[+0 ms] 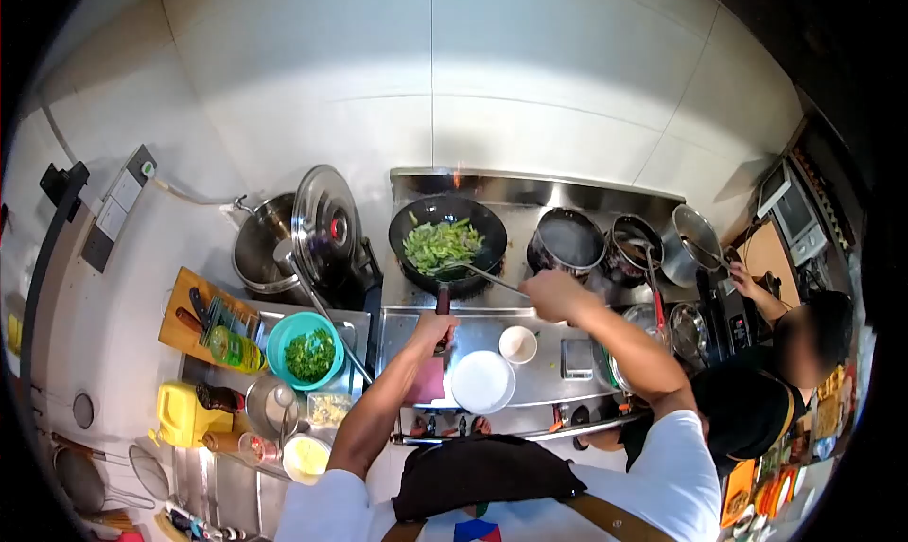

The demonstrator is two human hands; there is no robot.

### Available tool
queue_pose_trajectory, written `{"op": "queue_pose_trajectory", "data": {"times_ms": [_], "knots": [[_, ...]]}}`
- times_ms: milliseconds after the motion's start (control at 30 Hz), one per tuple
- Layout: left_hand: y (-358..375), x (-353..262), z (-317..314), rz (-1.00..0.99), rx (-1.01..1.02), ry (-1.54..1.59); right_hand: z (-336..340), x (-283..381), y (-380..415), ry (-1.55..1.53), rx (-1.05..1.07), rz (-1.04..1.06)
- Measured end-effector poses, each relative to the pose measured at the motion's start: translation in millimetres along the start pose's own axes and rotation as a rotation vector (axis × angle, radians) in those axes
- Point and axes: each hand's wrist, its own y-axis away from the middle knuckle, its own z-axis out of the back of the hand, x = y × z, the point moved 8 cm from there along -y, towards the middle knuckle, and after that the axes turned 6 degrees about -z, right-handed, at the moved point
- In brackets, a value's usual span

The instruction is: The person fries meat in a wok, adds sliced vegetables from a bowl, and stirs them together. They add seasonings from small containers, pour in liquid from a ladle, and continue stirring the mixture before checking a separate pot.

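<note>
— head view: where's the wok (pixel 448 247)?
— on the stove (pixel 567 201), full of green vegetables (pixel 442 244), straight ahead of both hands.
— and the left hand (pixel 433 331)?
— closed around the wok handle (pixel 442 299), just below the pan.
— the right hand (pixel 553 294)?
— closed on a ladle (pixel 482 273); its bowl end lies in the greens, left of the fist.

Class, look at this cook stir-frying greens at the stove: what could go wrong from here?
1. A flame shows behind the wok; the left hand on its handle and the right hand with the ladle might get burnt.
2. A hard stir may toss greens over the rim.
3. A co-worker stands close on the right; elbows might collide.
</note>
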Motion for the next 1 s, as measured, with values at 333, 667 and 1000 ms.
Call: {"op": "queue_pose_trajectory", "data": {"times_ms": [333, 667, 1000], "knots": [[-49.7, 77.7, 19.1, -0.016, -0.041, -0.043, -103.7, 3.9, -99.9, -0.236, -0.099, -0.084], [-15.8, 97.4, 20.3, -0.073, -0.229, 0.089, -92.6, 8.5, -120.7, -0.210, -0.103, -0.251], [124.8, 197.6, 117.5, -0.024, -0.432, 0.180, -18.0, -16.9, -30.6, -0.014, 0.064, -0.054]]}}
